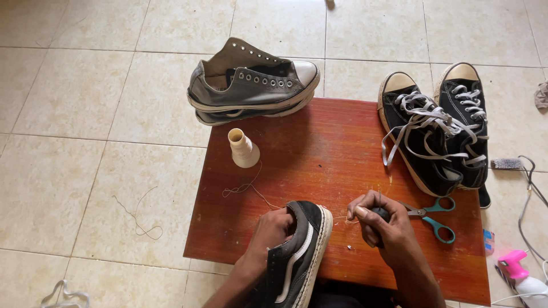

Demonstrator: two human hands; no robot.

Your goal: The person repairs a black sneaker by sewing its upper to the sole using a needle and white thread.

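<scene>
Nearest the camera, the left hand [273, 231] is pushed into the mouth of a black shoe [299, 251] with a white side stripe, its grip wrapped around the collar from inside. The shoe lies at the near edge of the bench [342, 148], its long axis running from the person's lap up and slightly right, toe end pointing away, sole edge facing right.

Just right of that sole edge, the right hand [381, 225] is closed tight on a small dark tool handle [381, 214]; what tip it has cannot be made out. A pale thread [340, 217] runs from the right hand's fingers leftward to the shoe's sole, so the shoe lies immediately left of the right grip, almost touching. The right hand is the one nearer the seam.

Just beyond the right hand lies one pair of teal-handled scissors [436, 219]. Further back on the bench stands one cream thread cone [243, 149], its loose thread trailing toward the shoe.

At the far right, two black laced sneakers [436, 134] lie side by side, half on the bench. At the far left edge, two grey sneakers [254, 85] without laces are stacked. That makes five shoes in all. A pink-topped bottle [522, 276] sits on the tiled floor [74, 114] to the right.
</scene>
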